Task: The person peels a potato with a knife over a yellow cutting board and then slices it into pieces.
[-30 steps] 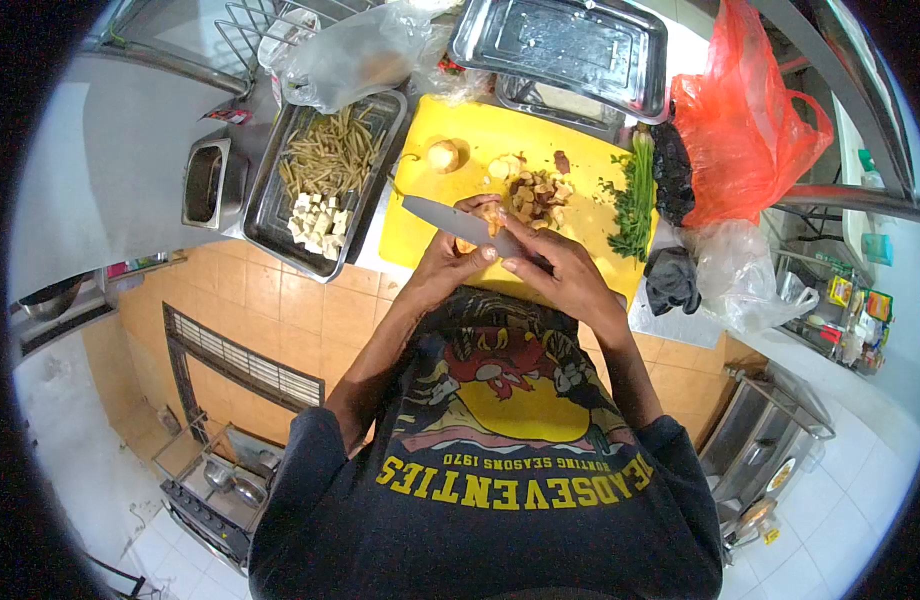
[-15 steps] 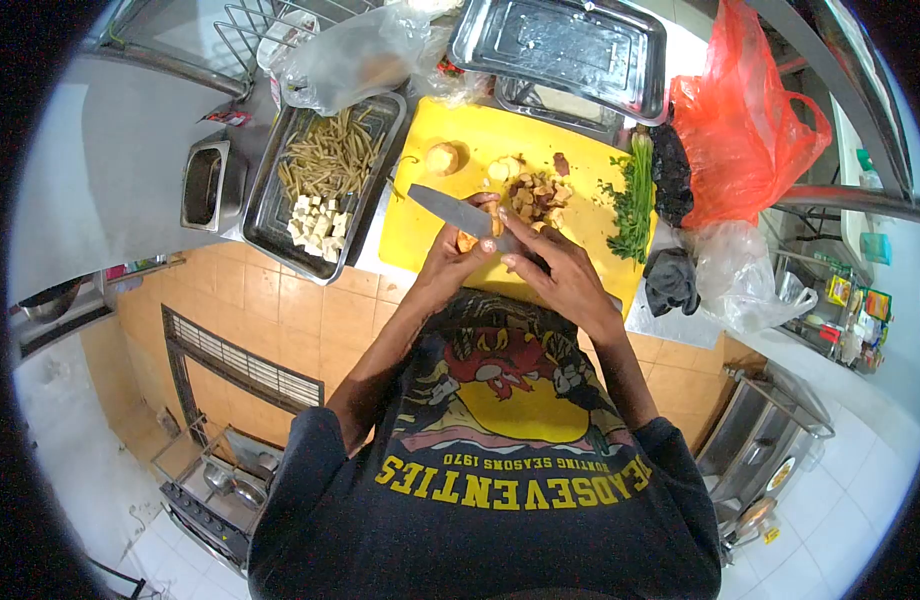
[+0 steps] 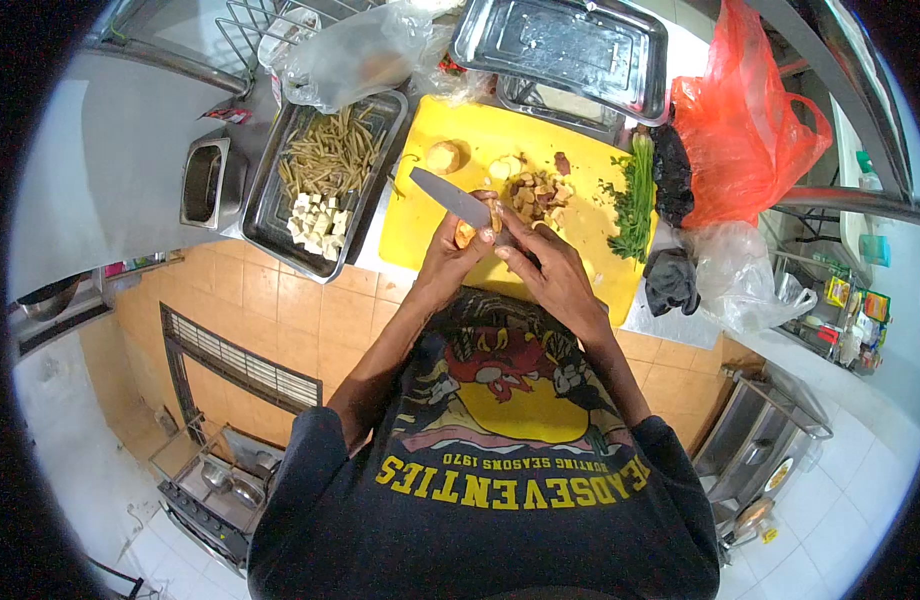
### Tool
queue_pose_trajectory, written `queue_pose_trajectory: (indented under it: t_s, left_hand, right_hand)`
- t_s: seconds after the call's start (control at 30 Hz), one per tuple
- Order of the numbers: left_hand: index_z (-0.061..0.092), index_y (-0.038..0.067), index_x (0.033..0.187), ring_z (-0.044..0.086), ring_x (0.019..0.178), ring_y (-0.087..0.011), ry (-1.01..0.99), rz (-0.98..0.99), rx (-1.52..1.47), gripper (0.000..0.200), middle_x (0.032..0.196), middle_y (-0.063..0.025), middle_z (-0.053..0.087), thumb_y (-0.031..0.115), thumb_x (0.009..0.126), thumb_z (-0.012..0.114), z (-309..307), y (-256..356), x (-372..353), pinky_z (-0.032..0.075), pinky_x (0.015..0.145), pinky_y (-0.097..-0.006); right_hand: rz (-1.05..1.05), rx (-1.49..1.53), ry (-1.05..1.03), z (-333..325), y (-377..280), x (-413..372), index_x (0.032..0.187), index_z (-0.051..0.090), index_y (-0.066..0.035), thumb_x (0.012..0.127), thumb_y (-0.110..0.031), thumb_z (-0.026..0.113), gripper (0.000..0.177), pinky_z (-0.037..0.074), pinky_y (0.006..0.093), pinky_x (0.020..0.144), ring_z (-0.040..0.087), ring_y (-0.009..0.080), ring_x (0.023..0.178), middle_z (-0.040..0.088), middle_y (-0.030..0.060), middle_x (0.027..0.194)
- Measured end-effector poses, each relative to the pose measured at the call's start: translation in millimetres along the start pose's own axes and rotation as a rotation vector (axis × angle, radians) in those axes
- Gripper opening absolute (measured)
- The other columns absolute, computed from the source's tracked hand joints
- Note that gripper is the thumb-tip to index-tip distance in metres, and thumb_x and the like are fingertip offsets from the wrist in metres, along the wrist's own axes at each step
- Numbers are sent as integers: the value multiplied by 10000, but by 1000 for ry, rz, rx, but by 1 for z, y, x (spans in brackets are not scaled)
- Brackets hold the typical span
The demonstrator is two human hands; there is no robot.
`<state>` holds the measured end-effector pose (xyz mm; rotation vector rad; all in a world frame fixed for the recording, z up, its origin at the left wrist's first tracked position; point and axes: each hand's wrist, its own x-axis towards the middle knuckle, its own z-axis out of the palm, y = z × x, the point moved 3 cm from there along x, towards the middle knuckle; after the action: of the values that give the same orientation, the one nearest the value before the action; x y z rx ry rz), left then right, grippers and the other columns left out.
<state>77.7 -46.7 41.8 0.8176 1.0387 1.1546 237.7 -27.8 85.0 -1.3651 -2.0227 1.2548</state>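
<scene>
Close over the yellow cutting board (image 3: 405, 225), my left hand (image 3: 448, 265) is closed around a small piece of root vegetable (image 3: 465, 236) with orange-yellow flesh, mostly hidden by the fingers. My right hand (image 3: 555, 275) grips a knife (image 3: 452, 197), its broad blade pointing up and left across the piece; the handle is hidden in the palm. Just beyond the hands lies a heap of brown-skinned scraps (image 3: 537, 195). Pale cut pieces (image 3: 503, 168) rest beside it, and a round pale-yellow vegetable (image 3: 443, 157) sits at the board's upper left.
Left of the board stands a metal tray (image 3: 263, 205) with cut green beans (image 3: 330, 150) and white cubes (image 3: 318, 226). Green herbs (image 3: 635, 195) lie along the board's right edge. Another tray (image 3: 560, 50) is at the back, a red plastic bag (image 3: 740, 130) to the right.
The knife blade has shifted slightly and turned a little steeper over the piece. More of the orange-yellow flesh shows. Both hands keep their holds.
</scene>
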Motion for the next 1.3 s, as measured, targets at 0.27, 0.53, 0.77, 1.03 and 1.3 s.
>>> queue_pose_trajectory:
  t_s: [0.27, 0.53, 0.77, 1.03, 1.3]
  left_hand:
    - [419, 90, 1380, 477, 1142, -123, -82, -31, 70, 520, 1241, -29, 529, 383, 972, 552, 1, -6, -3, 391, 969, -279]
    - [271, 120, 1495, 455, 1165, -142, -133, -191, -185, 612, 1401, -58, 433, 473, 1007, 381, 1, 13, 0, 394, 916, -279]
    - [175, 138, 1528, 378, 1287, -162, -210, -124, -89, 642, 1466, -44, 330, 320, 1001, 494, -3, 8, -1, 369, 1022, -303]
    - [122, 119, 1526, 349, 1323, -170, -254, -25, 45, 765, 1462, -55, 331, 221, 943, 606, -3, 14, -1, 306, 1082, -319]
    - [140, 118, 1514, 354, 1329, -182, -204, -40, -34, 781, 1471, -51, 320, 201, 918, 638, 2, 6, -4, 284, 1103, -343]
  right_hand:
    - [-48, 171, 102, -3, 27, 8, 1430, 430, -151, 988, -411, 480, 515, 470, 395, 914, 620, 347, 1072, 592, 243, 1228]
    - [321, 89, -61, -20, 36, 1, 1504, 267, -130, 998, -500, 382, 638, 455, 405, 924, 609, 349, 1111, 585, 250, 1250]
    - [51, 95, -63, -14, 27, -2, 1490, 315, -140, 977, -440, 493, 621, 449, 387, 935, 620, 322, 1070, 613, 197, 1221]
    - [17, -22, -157, -17, 0, -2, 1465, 379, -196, 928, -424, 579, 617, 488, 424, 854, 628, 361, 989, 628, 218, 1110]
    - [-19, 51, -157, -18, -5, -1, 1460, 385, -225, 920, -420, 590, 610, 485, 434, 883, 616, 389, 1023, 620, 218, 1159]
